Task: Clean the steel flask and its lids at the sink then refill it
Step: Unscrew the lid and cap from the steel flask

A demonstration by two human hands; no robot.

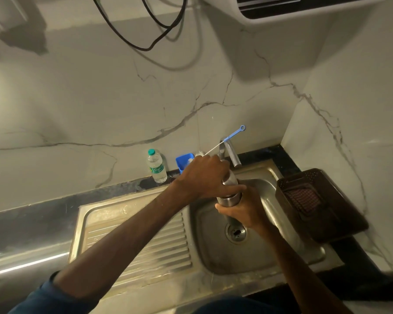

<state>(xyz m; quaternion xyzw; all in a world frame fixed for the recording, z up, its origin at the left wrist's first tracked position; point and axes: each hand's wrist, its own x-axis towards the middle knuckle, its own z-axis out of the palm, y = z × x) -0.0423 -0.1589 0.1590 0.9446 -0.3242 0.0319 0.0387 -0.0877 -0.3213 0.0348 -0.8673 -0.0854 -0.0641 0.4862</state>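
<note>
The steel flask [229, 199] stands upright over the sink basin [279, 241], just under the tap [233, 156]. My right hand [244, 213] grips its lower body from below. My left hand [205, 176] reaches across from the left and covers the flask's upper part, with the index finger stretched over the steel. That hand also holds a bottle brush [233, 137]: its blue handle and white wire stick up to the right, and white bristles show at the hand's left edge. The flask's mouth is hidden by the hand. No lids are in view.
A clear water bottle [157, 166] and a small blue container [182, 163] stand at the wall left of the tap. A brown tray [340, 214] with a checked cloth sits right of the basin. The ribbed drainboard [141, 236] lies left. Black cables [145, 45] hang above.
</note>
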